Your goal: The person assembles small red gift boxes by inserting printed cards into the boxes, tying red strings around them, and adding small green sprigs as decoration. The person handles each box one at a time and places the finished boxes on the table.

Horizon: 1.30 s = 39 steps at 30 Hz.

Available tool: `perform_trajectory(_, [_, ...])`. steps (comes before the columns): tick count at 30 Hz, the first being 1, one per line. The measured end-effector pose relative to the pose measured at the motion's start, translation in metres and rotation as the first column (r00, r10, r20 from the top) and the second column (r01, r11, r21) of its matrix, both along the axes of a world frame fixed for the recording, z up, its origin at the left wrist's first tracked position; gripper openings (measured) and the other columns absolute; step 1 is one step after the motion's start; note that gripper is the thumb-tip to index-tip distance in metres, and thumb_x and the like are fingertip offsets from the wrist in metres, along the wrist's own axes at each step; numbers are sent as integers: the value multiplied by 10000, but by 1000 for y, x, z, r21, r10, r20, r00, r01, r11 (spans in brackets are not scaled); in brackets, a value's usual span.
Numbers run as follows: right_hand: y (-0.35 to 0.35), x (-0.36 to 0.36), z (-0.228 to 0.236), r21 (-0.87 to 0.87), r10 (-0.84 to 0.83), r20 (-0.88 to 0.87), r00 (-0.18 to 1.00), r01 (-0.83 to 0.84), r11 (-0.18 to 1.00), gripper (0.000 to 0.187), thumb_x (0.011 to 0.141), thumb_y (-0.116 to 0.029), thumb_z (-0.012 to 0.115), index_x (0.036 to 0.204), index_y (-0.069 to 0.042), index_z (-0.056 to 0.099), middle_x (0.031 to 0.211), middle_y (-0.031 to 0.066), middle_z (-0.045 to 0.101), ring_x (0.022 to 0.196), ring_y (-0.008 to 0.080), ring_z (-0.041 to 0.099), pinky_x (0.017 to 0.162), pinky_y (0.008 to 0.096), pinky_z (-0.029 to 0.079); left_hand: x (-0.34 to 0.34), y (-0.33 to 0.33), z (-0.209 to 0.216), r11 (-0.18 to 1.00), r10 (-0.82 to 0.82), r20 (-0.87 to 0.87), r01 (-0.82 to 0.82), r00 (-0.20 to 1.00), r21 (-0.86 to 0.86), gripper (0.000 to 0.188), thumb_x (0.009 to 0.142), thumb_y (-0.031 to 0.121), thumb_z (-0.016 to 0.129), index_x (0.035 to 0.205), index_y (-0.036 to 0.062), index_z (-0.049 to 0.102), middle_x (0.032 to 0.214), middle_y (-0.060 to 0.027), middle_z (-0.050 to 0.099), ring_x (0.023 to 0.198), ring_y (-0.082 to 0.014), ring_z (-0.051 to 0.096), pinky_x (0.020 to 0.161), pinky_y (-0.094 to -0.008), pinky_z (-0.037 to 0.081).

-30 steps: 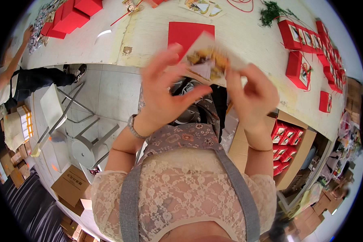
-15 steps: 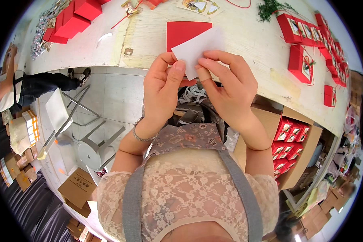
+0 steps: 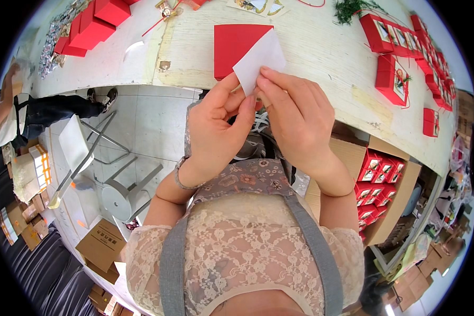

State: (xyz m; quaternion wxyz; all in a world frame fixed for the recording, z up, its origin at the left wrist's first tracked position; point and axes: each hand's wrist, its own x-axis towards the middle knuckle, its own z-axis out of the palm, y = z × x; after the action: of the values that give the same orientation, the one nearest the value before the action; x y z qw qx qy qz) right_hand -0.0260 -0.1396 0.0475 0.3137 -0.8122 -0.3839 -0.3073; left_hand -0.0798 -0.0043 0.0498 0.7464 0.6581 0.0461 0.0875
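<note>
Both my hands hold a small white card (image 3: 260, 59) up in front of me, its blank side toward the camera. My left hand (image 3: 218, 126) pinches its lower left edge with thumb and fingers. My right hand (image 3: 292, 118) grips its lower right part, fingers curled over it. Behind the card, a flat red sheet (image 3: 231, 45) lies on the pale wooden table (image 3: 321, 58) near its front edge.
Red boxes (image 3: 97, 21) are stacked at the table's far left and more red gift boxes (image 3: 392, 58) line its right side. A cardboard carton of red boxes (image 3: 379, 174) stands at my right. A white chair (image 3: 81, 152) and another person (image 3: 16, 113) are at the left.
The card has been turned from its printed side to its blank white side and lowered closer to me. My hands have drawn together around its lower edge.
</note>
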Motion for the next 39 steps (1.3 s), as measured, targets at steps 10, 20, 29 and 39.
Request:
perform_trajectory(10, [-1, 3, -5, 157, 50, -189, 981, -20, 987, 202, 752, -32, 732, 943, -18, 668, 994, 89, 690, 770, 230, 675, 623, 306, 553, 4, 1, -1, 992, -17, -27, 13, 999, -126, 443, 938, -39, 541, 1360, -92, 417, 1170, -166, 647, 995, -159, 645, 847, -283, 553])
perform_trajectory(20, [-4, 9, -5, 54, 28, -105, 994, -22, 998, 204, 711, 0, 711, 898, -29, 634, 988, 82, 689, 730, 213, 678, 613, 289, 549, 3, 4, -4, 992, -63, -116, 75, 991, 99, 435, 934, -57, 522, 1354, -84, 413, 1156, -169, 650, 996, -159, 643, 830, -278, 554])
perform_trajectory(29, [-67, 10, 4, -73, 44, -953, 299, -366, 928, 159, 835, -10, 537, 938, 3, 658, 896, 149, 696, 762, 255, 694, 713, 353, 543, 21, 52, -31, 693, 427, 451, -604, 784, 393, 223, 887, -31, 601, 1106, 11, 593, 1078, -146, 705, 851, -128, 684, 679, -237, 529])
perform_trajectory(39, [-27, 66, -1, 407, 394, -913, 103, 172, 897, 247, 911, -169, 637, 1066, 21, 660, 830, 66, 689, 672, 85, 629, 555, 209, 458, 22, 44, -19, 336, -259, 599, -511, 758, 791, 239, 730, 40, 687, 965, 63, 728, 1058, -118, 706, 996, -279, 686, 714, -311, 577])
